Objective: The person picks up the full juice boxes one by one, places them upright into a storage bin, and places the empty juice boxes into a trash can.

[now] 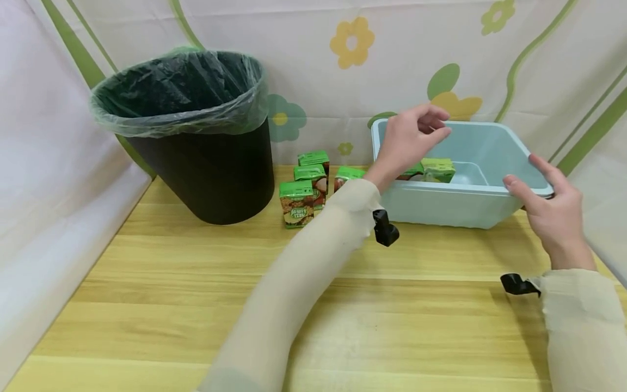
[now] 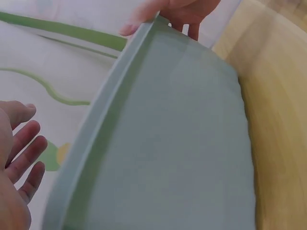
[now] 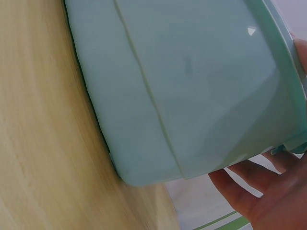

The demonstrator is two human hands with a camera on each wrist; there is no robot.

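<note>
A pale blue plastic bin [image 1: 446, 206] stands at the back right of the table. My right hand [image 1: 558, 212] grips its right end, thumb over the rim; the right wrist view shows fingers [image 3: 244, 189] beneath the rim. Above the bin's left part is my left hand [image 1: 409, 139], holding nothing, its fingers relaxed and apart in the left wrist view. Inside the bin lie a light green packet [image 1: 438, 170] and a darker green-topped packet [image 1: 412, 173], partly hidden by the left wrist and bin wall.
Several green-topped packets, one in front [image 1: 296, 204], stand left of the bin; another [image 1: 349, 174] is partly behind my left sleeve. A black trash can [image 1: 210, 174] with a clear liner is at the back left. A flowered curtain [image 1: 313, 49] hangs behind the wooden table [image 1: 196, 305].
</note>
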